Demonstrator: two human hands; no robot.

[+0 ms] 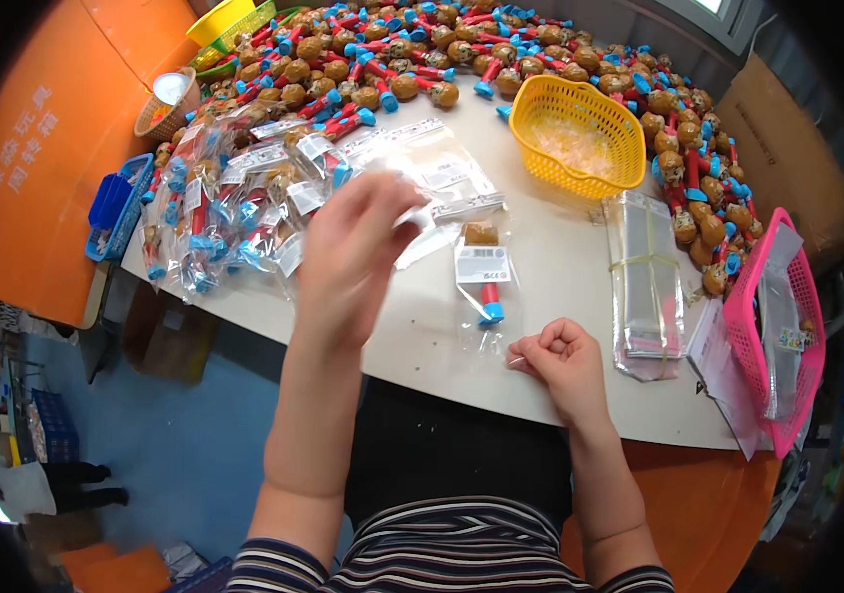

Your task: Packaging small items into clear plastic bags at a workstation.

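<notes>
A clear plastic bag (420, 219) is being gripped by the left hand (353, 252) fingers. The right hand (562, 358) is being rested closed on the white table (560, 247), beside a bagged brown-headed toy (484, 282).

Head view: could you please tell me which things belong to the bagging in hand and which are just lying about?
In hand:
- left hand lifting a clear bag
- right hand closed by the bagged toy
- stack of empty bags
- loose toys
- bagged pile

Lying about:
- yellow basket
- pink basket
- blue basket
- cardboard box

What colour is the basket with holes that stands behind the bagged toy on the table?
The basket is yellow; the head view shows it clearly.
</notes>
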